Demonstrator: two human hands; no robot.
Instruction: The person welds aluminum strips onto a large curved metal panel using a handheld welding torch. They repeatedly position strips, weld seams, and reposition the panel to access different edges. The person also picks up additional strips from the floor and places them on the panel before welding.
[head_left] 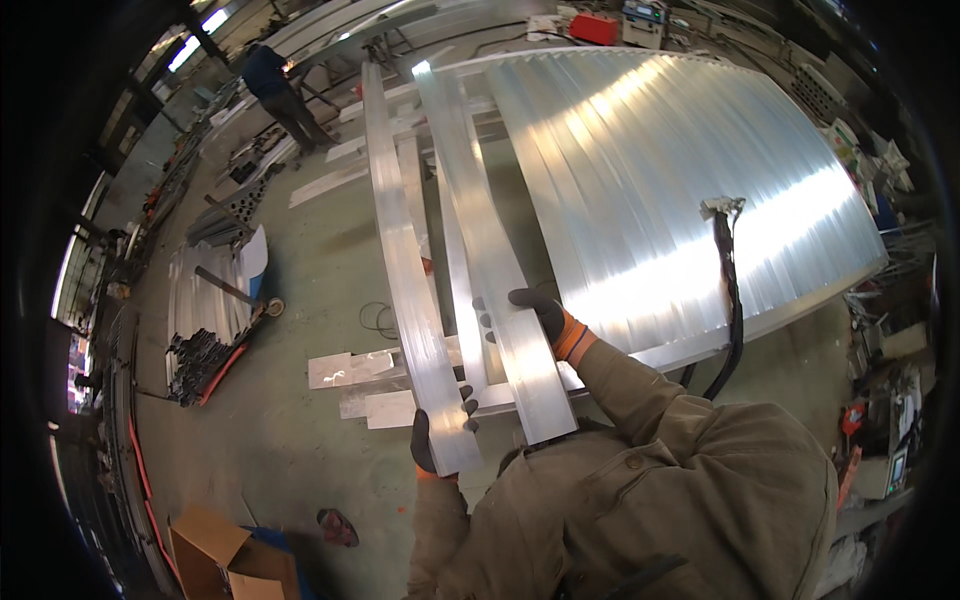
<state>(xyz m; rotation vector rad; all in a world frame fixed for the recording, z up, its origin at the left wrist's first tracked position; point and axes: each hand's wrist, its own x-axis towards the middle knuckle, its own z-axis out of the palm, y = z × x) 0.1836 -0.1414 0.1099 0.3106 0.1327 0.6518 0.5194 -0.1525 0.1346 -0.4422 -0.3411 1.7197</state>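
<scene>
Profile was clasped near close end by left grip; second profile was grasped alongside by right grip. Neither was let go, handling was judged unfinished; beyond, rightward, ribbed panel was seemingly laid out.

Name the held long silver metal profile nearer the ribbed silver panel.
The profile in the right hand; the other profile, in the left hand, lies farther from the panel.
</scene>
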